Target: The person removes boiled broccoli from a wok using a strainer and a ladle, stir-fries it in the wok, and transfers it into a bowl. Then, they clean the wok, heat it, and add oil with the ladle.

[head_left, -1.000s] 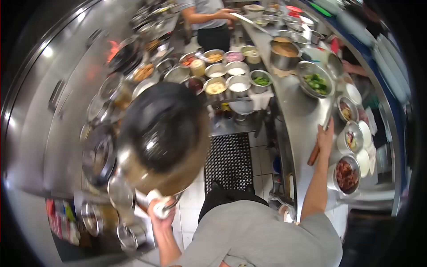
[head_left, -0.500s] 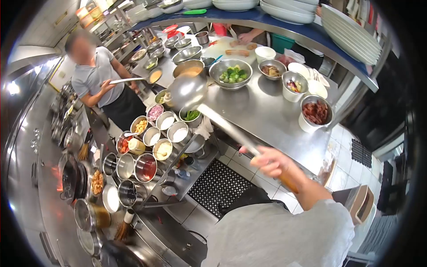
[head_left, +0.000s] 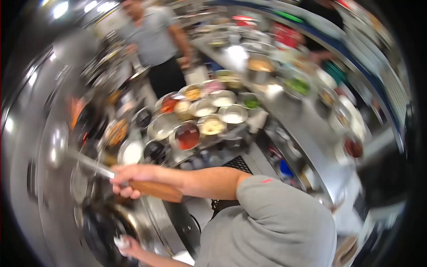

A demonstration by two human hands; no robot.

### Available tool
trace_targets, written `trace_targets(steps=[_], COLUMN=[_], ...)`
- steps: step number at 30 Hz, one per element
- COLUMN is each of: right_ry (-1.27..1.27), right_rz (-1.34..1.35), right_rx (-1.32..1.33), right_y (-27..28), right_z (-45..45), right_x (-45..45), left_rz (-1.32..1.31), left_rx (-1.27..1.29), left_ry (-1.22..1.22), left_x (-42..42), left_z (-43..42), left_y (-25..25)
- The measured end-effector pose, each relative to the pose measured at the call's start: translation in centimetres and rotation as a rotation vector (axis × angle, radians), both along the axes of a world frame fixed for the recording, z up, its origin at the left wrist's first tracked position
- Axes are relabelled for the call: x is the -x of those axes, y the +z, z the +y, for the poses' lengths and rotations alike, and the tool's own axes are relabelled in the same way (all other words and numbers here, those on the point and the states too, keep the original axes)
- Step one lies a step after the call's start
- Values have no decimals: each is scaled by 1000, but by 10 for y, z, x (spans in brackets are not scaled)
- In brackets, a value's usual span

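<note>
My right hand is wrapped round the wooden handle of a long ladle. Its metal shaft points left, and the blurred bowl is at the far left over the steel stove surface. Lower down, my left hand is closed on a white cloth beside the edge of a dark wok. Whether the cloth is wrapped round a wok handle I cannot tell. Near my right hand stand a pot of white contents and a pot of dark sauce.
Several metal pots of ingredients, including red sauce, stand on a rack ahead. A co-worker in a grey shirt stands beyond. The steel worktable with bowls runs to the right. Flame shows at the left burner.
The view has turned toward the stove. My right hand has swung the ladle from over the worktable to the stove side. My left hand with the cloth has come into view.
</note>
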State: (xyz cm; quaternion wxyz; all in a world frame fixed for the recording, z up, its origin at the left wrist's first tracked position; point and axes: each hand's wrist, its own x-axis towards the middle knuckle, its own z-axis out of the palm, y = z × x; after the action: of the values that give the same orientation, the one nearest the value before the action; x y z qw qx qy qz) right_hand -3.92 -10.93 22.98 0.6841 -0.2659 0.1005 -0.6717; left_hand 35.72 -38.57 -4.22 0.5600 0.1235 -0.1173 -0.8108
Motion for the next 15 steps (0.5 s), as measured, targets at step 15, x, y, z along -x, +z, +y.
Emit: trace_targets(steps=[15], right_ry=[396], right_rz=[690], right_rx=[-8], right_y=[-85], right_z=[-391], right_x=[-99], left_rz=[-288], left_rx=[-389], left_ry=[516], left_x=[74], left_z=[60], left_y=[59])
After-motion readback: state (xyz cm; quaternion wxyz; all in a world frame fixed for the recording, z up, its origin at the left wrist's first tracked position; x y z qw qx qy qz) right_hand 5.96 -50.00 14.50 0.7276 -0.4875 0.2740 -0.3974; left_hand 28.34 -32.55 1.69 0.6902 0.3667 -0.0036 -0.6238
